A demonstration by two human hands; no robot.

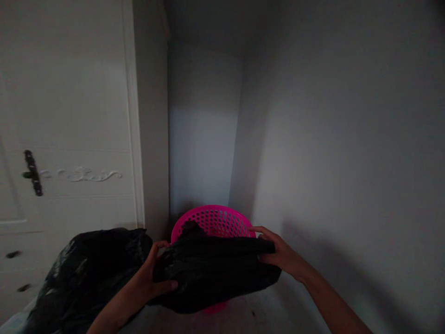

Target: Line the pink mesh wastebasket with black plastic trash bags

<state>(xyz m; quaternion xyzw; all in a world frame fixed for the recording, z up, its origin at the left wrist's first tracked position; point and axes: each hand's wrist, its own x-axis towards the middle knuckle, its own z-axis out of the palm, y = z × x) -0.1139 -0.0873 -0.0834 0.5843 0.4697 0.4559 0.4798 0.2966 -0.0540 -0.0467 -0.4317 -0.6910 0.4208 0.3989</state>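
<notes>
A black plastic bag (219, 271) is stretched sideways between my two hands, in front of a pink laundry basket. My left hand (153, 276) grips the bag's left end, thumb on the near side. At the other end my right hand (274, 250) is closed on the bag, with one finger reaching toward the basket rim; whether it touches the rim I cannot tell. The pink basket (212, 211) has round holes in its wall. Most of its front and inside is hidden behind the bag.
At the lower left a large, bulging black plastic bag (93, 273) stands by my left forearm. Behind it is a white wardrobe (86, 116) with a dark ornate handle (33, 172) and drawer knobs. A pale wall (340, 153) rises on the right, meeting another in the corner.
</notes>
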